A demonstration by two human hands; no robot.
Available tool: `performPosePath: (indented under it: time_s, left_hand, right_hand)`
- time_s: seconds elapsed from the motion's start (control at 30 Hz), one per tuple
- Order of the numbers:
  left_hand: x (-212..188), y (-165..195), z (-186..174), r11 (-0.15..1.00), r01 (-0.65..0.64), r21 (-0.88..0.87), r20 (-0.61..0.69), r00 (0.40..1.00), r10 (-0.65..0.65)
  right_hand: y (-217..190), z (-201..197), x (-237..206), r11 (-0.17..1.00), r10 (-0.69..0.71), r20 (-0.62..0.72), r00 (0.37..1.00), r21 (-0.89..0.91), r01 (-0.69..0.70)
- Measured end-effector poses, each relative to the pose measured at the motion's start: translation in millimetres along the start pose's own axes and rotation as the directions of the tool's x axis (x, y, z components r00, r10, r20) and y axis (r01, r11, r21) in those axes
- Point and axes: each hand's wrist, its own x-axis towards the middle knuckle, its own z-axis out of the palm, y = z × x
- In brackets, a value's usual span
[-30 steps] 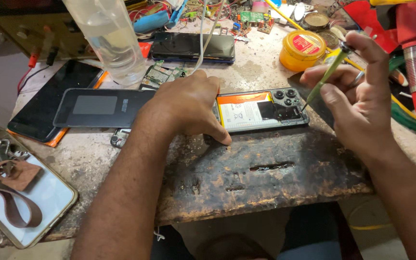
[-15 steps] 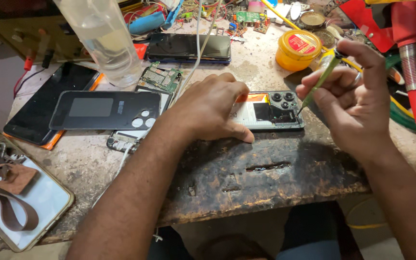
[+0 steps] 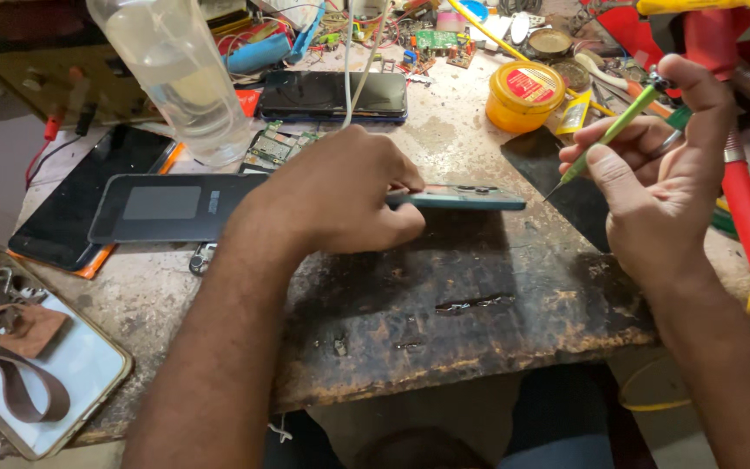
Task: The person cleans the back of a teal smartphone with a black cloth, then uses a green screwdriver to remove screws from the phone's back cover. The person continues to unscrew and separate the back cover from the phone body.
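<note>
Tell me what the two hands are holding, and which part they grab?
The left hand grips the opened teal phone by its near end, lifted on edge. The right hand pinches the thin green screwdriver along its shaft, thumb near the top.

We count two hands: the left hand [image 3: 340, 195] and the right hand [image 3: 653, 165]. We see one phone [image 3: 470, 198] lifted on edge and one green tool [image 3: 614, 130]. On the counter [image 3: 444, 295] we count one dark back cover [image 3: 162, 207], one black phone [image 3: 88, 195] lying flat at the left, and one more dark phone [image 3: 332, 94] farther back. There is one clear bottle [image 3: 175, 74], one yellow tin [image 3: 524, 94], one small tube [image 3: 573, 113], and one phone case [image 3: 36, 369] with one strap [image 3: 23, 382]. We make out two circuit boards [image 3: 275, 146] [image 3: 436, 42]; the clutter behind them we cannot count.
</note>
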Motion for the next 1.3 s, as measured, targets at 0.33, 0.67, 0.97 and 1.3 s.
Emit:
performPosePath:
  time_s: [0.33, 0.67, 0.97, 1.3]
  left_hand:
    - [5.7, 2.2, 1.0, 0.987, 0.088, 0.135, -0.066, 0.995, -0.080]
    - [19.4, -40.0, 30.0, 0.974, 0.144, -0.174, -0.098, 0.982, -0.162]
    - [24.2, -57.7, 39.5, 0.939, 0.224, -0.260, -0.077, 0.965, -0.252]
    - [24.4, -50.9, 33.3, 0.924, 0.118, -0.362, -0.119, 0.978, -0.172]
  right_hand:
    - [3.2, -2.3, -0.1, 0.999, 0.010, -0.010, 1.000, 0.047, -0.009]
    - [2.3, 3.8, -0.1, 0.996, 0.023, -0.017, 1.000, 0.087, -0.021]
    - [1.7, 4.8, 0.8, 0.993, 0.032, -0.028, 0.999, 0.113, -0.029]
    - [1.9, 5.6, 1.3, 0.994, 0.017, -0.023, 1.000, 0.107, -0.014]
